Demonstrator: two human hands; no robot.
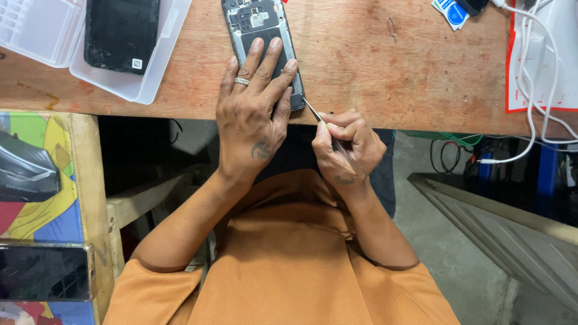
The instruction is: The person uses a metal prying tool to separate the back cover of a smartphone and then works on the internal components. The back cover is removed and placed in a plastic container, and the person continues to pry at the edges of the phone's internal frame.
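An opened phone [257, 27] with its back cover off lies on the wooden table [361, 66], its dark inner parts showing. My left hand [253, 114], a ring on one finger, lies flat over the phone's lower half and presses it down. My right hand [346, 147] is closed on thin metal tweezers [314, 112]. Their tip touches the phone's lower right corner, right by my left fingers.
A clear plastic tray [129, 84] at the back left holds a black phone panel [120, 33]. A small metal pin [392, 27] lies beyond the phone. White cables [539, 90] trail over a red-edged white mat [560, 54] at the right. Coloured boxes [36, 198] stand at the left.
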